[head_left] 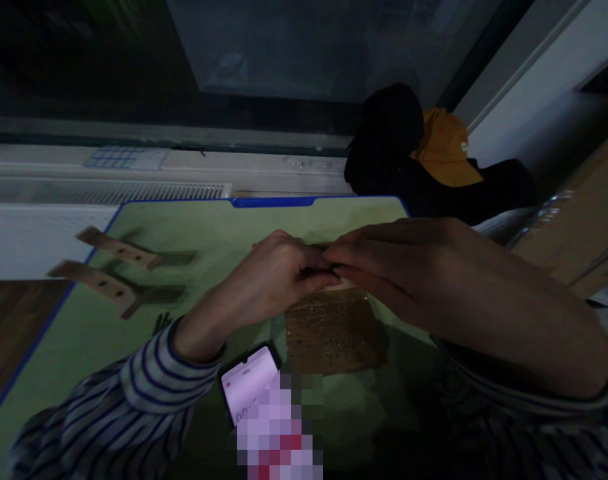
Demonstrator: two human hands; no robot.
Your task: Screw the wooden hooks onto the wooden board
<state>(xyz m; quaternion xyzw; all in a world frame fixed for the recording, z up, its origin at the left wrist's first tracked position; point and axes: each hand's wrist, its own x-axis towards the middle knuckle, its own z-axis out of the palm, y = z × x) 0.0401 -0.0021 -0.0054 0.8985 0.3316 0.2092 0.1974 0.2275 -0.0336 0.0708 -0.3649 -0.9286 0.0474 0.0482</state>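
Above a brown, taped piece of cardboard, my two hands meet at their fingertips. My left hand is closed, thumb and fingers pinched together. From the right, my right hand pinches at the same spot, its fingers pressed together. A small dark bit shows between the fingertips, and a pale, wood-coloured strip peeks out just under them. My fingers cover most of both, so what each hand grips is hidden.
Two curved wooden pieces with holes stand at the green table's left edge. A lit phone, partly pixelated, lies in front. Behind are a radiator, a window, a mustard cap and dark items. Cardboard stands right.
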